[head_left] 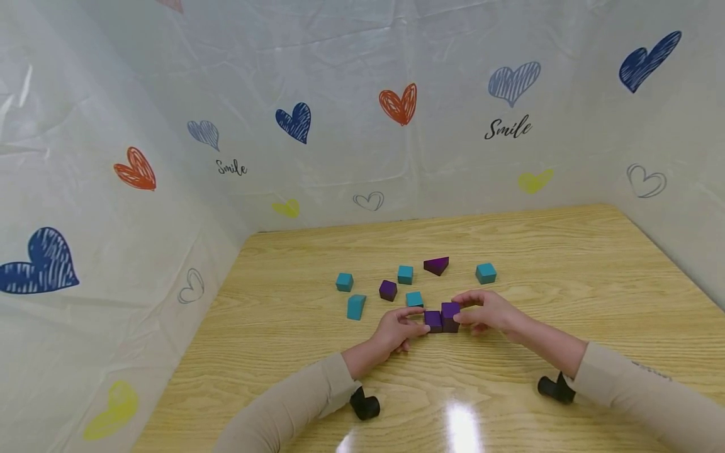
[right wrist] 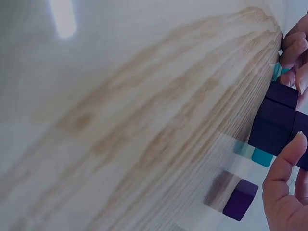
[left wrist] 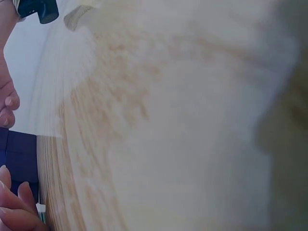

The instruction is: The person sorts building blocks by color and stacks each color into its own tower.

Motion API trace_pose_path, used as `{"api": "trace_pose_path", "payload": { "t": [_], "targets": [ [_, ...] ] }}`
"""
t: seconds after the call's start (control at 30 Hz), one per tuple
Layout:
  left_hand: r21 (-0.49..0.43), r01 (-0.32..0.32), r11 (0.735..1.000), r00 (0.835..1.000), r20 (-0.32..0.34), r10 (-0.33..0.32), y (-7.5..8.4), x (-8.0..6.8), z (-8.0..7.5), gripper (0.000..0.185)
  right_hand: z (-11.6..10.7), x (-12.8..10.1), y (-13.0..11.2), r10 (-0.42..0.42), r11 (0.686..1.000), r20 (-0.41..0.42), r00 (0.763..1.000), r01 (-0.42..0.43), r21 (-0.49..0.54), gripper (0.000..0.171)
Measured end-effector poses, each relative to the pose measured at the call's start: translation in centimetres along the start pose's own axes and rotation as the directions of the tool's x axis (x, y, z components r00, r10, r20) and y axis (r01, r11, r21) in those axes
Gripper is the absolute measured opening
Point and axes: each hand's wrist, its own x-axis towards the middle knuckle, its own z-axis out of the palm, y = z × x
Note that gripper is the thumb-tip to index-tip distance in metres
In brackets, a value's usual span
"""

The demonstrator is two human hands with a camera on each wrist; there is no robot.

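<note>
Two purple pieces stand side by side in the head view. The left purple cube (head_left: 433,321) lies between the thumb and index finger of my left hand (head_left: 396,330). Beside it, a taller-looking purple block (head_left: 450,318) is pinched by my right hand (head_left: 488,311), thumb in front and fingers behind. In the right wrist view several dark faces meet at seams on the purple blocks (right wrist: 273,125), with the right hand (right wrist: 284,192) at the lower right. Only fingertips of the left hand (left wrist: 19,209) show in the left wrist view.
Behind the hands lie a teal cube (head_left: 415,299), another teal cube (head_left: 404,275), a purple cube (head_left: 387,290) and a purple triangular block (head_left: 436,265). Farther left are a teal cube (head_left: 344,282) and a slanted teal block (head_left: 356,307). A teal cube (head_left: 486,273) sits right.
</note>
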Motion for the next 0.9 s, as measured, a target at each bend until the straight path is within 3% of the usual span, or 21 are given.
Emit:
{"api": "trace_pose_path", "payload": {
  "t": [0.33, 0.47, 0.57, 0.67, 0.73, 0.8, 0.9],
  "targets": [
    [-0.048, -0.023, 0.999, 1.0, 0.008, 0.024, 0.4, -0.7, -1.1, 0.041, 0.3, -0.2, 0.1, 0.004, 1.0, -0.001, 1.0, -0.004, 0.003, 0.054],
    [-0.055, -0.074, 0.996, 0.996, -0.058, 0.071, 1.2, -0.6, -2.7, 0.042, 0.3, -0.3, 0.1, 0.0, 1.0, 0.005, 1.0, 0.0, 0.007, 0.054],
    [-0.039, -0.113, 0.993, 0.983, -0.15, 0.106, 1.9, -0.1, -4.0, 0.042, 0.3, -0.4, 0.1, 0.001, 1.0, 0.006, 1.0, -0.001, 0.012, 0.054],
    [0.094, -0.161, 0.982, 0.957, -0.229, 0.179, 2.4, 0.4, -5.1, 0.042, 0.3, -0.4, 0.1, 0.003, 1.0, 0.006, 1.0, -0.003, 0.013, 0.055],
    [0.233, -0.167, 0.958, 0.945, -0.24, 0.223, 2.7, 0.7, -5.7, 0.045, 0.3, -0.4, 0.1, 0.006, 1.0, 0.007, 1.0, -0.006, 0.01, 0.055],
    [0.39, -0.173, 0.904, 0.941, -0.207, 0.269, 3.1, 1.0, -6.4, 0.048, 0.4, -0.4, 0.1, 0.007, 1.0, 0.008, 1.0, -0.007, 0.006, 0.056],
    [0.555, -0.179, 0.812, 0.956, -0.096, 0.276, 3.4, 1.7, -7.4, 0.054, 0.5, -0.3, 0.2, 0.009, 1.0, 0.01, 1.0, -0.009, 0.002, 0.057]
  ]
}}
